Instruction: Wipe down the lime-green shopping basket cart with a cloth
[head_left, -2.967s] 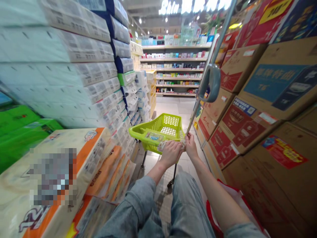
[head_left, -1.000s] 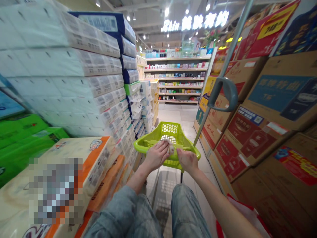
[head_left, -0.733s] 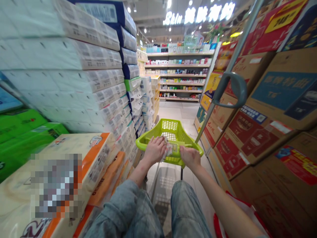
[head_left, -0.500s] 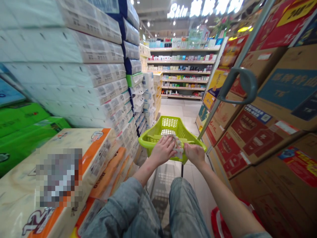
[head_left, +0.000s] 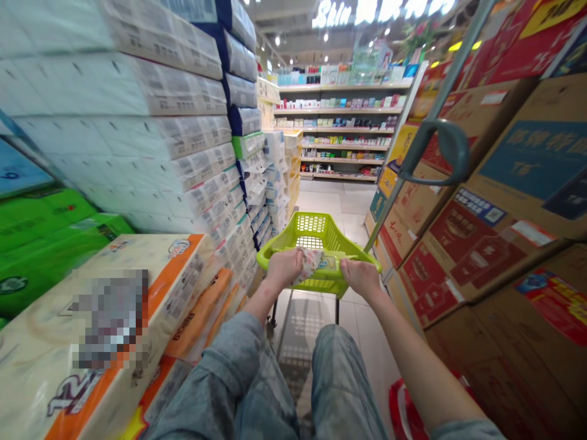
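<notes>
Ahead of my knees stands a lime-green shopping cart (head_left: 315, 223) with a perforated plastic basket. My left hand (head_left: 284, 269) is closed at the left part of its handle, holding a white cloth (head_left: 312, 261) with a small coloured print. The cloth lies against the handle, its loose part trailing to the right. A label on the handle (head_left: 328, 263) shows just beyond it. My right hand (head_left: 361, 278) is wrapped round the handle's right end. The fingertips of both hands are partly hidden.
Stacked tissue packs (head_left: 183, 116) line the left side, with a large cream-and-orange pack (head_left: 174, 269) close by. Cartons (head_left: 458, 232) form the right side, beside a slanting pole with a grey loop handle (head_left: 463, 153). Tiled floor (head_left: 321, 192) leads to stocked shelves (head_left: 339, 113).
My left hand has slid left along the handle with the cloth, and its fingers have gone from lying flat to curled. The right hand stays at the handle's right end.
</notes>
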